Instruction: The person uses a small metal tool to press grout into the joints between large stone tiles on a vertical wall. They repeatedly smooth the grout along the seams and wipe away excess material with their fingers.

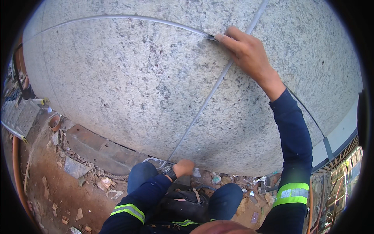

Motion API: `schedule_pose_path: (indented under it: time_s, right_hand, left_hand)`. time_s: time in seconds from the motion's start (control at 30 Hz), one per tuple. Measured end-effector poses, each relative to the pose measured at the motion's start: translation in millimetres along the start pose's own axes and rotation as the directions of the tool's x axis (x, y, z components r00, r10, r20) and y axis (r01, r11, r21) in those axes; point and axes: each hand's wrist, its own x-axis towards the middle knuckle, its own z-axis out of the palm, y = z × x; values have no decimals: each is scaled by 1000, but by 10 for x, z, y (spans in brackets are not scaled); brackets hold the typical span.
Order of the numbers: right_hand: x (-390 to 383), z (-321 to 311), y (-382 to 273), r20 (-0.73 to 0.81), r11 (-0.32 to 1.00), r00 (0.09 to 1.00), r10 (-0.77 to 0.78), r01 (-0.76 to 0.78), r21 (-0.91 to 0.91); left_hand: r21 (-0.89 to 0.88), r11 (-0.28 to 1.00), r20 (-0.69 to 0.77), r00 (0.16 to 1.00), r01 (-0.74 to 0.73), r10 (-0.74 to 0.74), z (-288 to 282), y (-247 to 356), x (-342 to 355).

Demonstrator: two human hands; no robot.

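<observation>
Whether the bent right hand (pixel 244 50), touching a gray strip (pixel 128 16), or curled left hand (pixel 184 167) holds anything is unclear.

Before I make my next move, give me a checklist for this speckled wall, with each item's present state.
1. Right hand at the diagonal grey line: ok, it overlaps it.
2. Right-hand grip: cannot tell; the fingers hide what they may pinch.
3. Left hand braced on the speckled wall: cannot tell; it is near the lower edge.
4. Hands covered: not ok, both bare.
5. Ground clear: not ok, rubble lies about.
</observation>
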Motion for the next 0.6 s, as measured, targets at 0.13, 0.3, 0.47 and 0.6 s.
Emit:
schedule_pose_path:
  time_s: [0.13, 0.3, 0.47, 0.6]
  right_hand:
    - [2, 22, -2, -12, 997, 999, -31, 32, 70]
    - [132, 163, -213, -30, 994, 998, -58, 60, 96]
    - [99, 4, -158, -20, 998, 998, 67, -66, 16]
    - [171, -50, -10, 16, 999, 999, 35, -36, 28]
  left_hand:
    - [-12, 1000, 10, 1000, -1, 1, 59, 21, 57]
    - [-48, 998, -150, 988, -40, 33, 69, 15, -9]
    - [-67, 998, -51, 999, -19, 16, 67, -80, 19]
    - [-75, 997, -33, 999, -17, 15, 74, -69, 45]
